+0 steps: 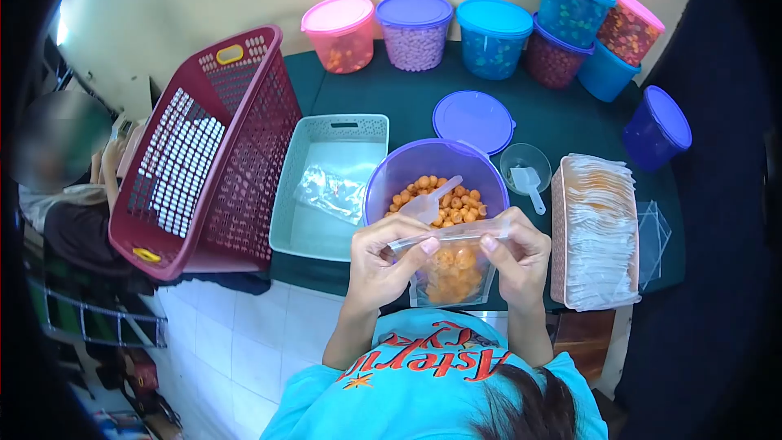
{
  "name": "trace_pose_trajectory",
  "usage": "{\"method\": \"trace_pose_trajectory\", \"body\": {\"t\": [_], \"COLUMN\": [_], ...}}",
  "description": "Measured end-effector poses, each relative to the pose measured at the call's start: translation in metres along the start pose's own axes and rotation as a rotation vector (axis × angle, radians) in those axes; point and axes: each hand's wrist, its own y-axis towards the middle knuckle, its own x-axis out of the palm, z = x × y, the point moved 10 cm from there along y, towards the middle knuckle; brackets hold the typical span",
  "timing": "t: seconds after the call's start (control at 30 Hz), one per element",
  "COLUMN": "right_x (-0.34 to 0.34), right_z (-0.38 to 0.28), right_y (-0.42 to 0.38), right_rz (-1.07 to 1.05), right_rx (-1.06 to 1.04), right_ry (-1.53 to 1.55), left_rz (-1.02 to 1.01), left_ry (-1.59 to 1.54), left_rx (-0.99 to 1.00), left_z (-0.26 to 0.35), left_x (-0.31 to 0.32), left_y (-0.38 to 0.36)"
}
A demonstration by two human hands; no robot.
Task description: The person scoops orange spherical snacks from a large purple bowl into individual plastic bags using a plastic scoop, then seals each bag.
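Close to the chest, the left hand [376,259] and right hand [523,254] are pinching the clear pouch [466,233] along its top strip, level, even pressure probably keeping the orange balls [450,279] low; beyond, the purple tub [393,169] is holding a scoop [422,207].

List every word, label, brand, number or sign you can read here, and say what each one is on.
"Aster", upside down, on the turquoise shirt; its last letters are unclear.
A second red line beside it, perhaps starting "Cry": too distorted to read surely.
No text is readable on the clear pouch, the tubs or the packets.
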Motion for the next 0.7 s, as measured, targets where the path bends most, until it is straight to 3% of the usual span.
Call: {"method": "trace_pose_trajectory", "body": {"t": [0.17, 0.27, 0.33, 0.53, 0.6, 0.7], "right_x": [-0.01, -0.01, -0.005, 0.026, 0.047, 0.079], "right_z": [0.021, 0.034, 0.039, 0.046, 0.056, 0.061], "right_y": [0.003, 0.007, 0.005, -0.007, -0.02, -0.032], "right_rz": [-0.044, -0.12, -0.168, -0.367, -0.531, -0.766], "right_rx": [0.106, 0.185, 0.212, 0.286, 0.465, 0.421], "right_ry": [0.172, 0.152, 0.162, 0.101, 0.081, -0.078], "left_rz": [0.042, -0.045, 0.001, 0.335, 0.395, 0.522], "left_ry": [0.004, 0.072, 0.241, 0.112, -0.027, -0.191], "left_rx": [-0.058, -0.166, -0.255, -0.045, -0.045, 0.008], "left_z": [-0.007, -0.015, -0.029, -0.007, -0.018, -0.015], "left_x": [0.003, 0.004, -0.01, -0.043, -0.061, -0.087], "left_y": [-0.015, -0.024, -0.037, -0.052, -0.06, -0.063]}}
